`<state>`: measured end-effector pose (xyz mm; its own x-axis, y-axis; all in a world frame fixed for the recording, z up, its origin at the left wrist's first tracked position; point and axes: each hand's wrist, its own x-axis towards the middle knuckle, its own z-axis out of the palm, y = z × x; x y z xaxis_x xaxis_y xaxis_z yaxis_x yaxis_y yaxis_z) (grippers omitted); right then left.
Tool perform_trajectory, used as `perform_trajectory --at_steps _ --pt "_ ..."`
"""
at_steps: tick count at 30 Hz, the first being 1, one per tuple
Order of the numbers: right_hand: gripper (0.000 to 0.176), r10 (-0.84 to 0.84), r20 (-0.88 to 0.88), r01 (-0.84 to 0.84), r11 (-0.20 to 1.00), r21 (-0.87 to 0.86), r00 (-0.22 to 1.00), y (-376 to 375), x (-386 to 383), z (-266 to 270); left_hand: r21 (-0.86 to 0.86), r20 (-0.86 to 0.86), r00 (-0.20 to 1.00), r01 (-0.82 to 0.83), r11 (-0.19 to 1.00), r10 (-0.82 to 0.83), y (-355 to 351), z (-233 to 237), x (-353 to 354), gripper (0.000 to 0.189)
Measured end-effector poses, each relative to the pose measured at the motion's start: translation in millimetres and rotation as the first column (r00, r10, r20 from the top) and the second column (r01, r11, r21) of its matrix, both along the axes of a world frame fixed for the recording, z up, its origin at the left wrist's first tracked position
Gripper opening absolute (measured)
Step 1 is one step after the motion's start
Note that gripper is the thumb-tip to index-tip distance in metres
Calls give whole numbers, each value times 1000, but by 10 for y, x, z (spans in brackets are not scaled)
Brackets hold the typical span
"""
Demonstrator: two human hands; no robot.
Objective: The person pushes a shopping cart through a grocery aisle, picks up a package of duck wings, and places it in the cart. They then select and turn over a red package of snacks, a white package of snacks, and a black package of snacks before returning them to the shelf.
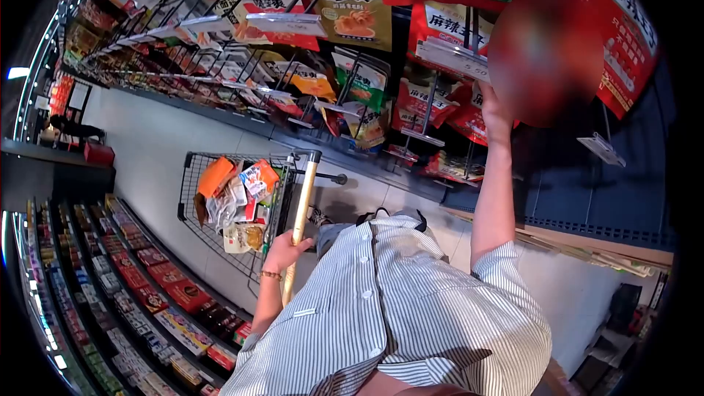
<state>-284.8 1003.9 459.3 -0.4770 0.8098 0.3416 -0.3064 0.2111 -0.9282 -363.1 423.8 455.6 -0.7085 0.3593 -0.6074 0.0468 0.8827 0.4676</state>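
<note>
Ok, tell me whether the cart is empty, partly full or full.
Partly full: the cart holds an orange pack and several other packs, with bare wire mesh showing beside them.

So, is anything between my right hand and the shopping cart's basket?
Yes: the cart handle, under your left hand, lies between your right hand and the basket, but looks low enough to reach over. Blur hides what that hand may hold.

Packets in cart, left; bags hanging ahead; shelved boxes beyond cart.
</note>
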Motion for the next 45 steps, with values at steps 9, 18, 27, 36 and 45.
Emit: perform_trajectory --at_steps 9,18,27,36,45 --pt "46 -333 152 324 943 81 931 -33 -265 115 197 -396 915 2 980 78 713 27 -256 35" --pt "30 -188 86 183 981 69 978 -96 -265 128 -54 -473 878 58 997 -77 753 99 -233 30" --pt "30 -68 92 70 997 -27 993 -163 -358 244 -229 -467 847 162 960 -254 731 123 -155 29" --pt "24 -110 228 107 994 24 967 -216 -411 250 -329 -419 846 197 924 -330 951 472 -17 40" --pt "22 178 -185 -218 949 -226 966 -741 271 669 349 -440 888 310 885 -137 1342 932 -40 51"
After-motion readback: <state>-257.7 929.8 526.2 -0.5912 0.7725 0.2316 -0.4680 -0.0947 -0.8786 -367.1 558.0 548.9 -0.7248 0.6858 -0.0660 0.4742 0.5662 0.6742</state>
